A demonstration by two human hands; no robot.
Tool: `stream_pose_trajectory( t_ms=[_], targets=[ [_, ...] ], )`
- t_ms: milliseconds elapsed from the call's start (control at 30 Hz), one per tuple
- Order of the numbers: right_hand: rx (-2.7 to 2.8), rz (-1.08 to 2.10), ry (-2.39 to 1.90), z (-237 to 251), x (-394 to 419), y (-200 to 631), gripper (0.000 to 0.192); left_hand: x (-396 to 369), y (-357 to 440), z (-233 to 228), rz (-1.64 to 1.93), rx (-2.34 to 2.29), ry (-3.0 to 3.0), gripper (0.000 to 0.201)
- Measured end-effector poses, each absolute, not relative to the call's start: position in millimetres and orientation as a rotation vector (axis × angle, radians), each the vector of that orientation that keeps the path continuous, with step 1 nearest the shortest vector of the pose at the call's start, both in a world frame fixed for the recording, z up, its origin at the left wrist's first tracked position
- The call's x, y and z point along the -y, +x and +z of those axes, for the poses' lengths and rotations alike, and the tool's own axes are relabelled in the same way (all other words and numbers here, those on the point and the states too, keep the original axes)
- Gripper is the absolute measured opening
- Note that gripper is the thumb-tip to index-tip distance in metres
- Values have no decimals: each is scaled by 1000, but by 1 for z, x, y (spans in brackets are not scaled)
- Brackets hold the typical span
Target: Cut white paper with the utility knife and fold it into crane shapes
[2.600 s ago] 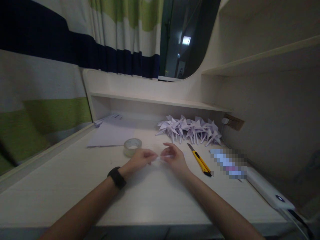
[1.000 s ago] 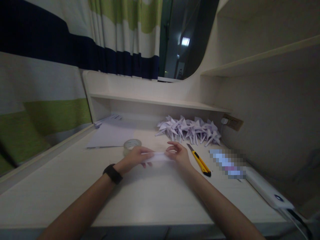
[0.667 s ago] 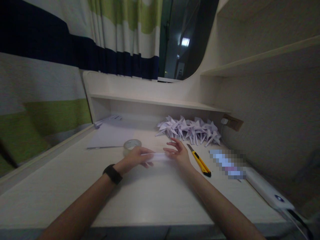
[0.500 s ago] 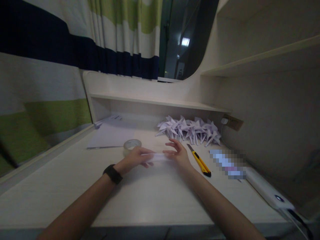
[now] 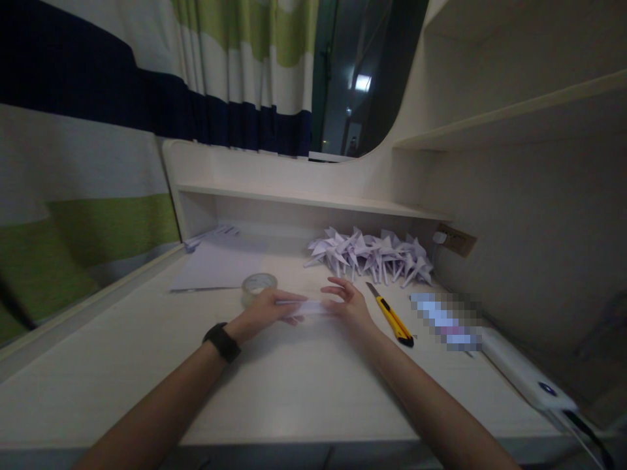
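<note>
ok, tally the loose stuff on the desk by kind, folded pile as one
Paper strip, held between left hand and right hand: 1
Tape roll: 1
Yellow utility knife: 1
Pile of folded paper shapes: 1
Flat paper sheets: 1 stack
White power strip: 1
Total: 6

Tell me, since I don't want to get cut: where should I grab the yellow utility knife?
Take the yellow utility knife by its yellow handle at the near end, coming from the near right. Its bare blade tip points away, toward the folded paper pieces.
</note>
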State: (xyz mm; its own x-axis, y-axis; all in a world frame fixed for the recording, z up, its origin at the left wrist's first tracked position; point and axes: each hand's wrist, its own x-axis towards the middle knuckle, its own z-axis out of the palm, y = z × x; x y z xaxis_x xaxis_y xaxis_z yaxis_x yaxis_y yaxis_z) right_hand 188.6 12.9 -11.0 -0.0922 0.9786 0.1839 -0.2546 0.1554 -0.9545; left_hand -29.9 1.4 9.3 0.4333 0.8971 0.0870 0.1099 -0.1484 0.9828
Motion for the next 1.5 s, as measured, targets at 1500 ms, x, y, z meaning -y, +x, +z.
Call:
stream_pose_trajectory(
  t_ms=[1500],
  targets=[
    [1295, 1144, -896, -15, -15, 190, 51, -2, -31, 13, 811, -925, 1638, 46]
  ],
)
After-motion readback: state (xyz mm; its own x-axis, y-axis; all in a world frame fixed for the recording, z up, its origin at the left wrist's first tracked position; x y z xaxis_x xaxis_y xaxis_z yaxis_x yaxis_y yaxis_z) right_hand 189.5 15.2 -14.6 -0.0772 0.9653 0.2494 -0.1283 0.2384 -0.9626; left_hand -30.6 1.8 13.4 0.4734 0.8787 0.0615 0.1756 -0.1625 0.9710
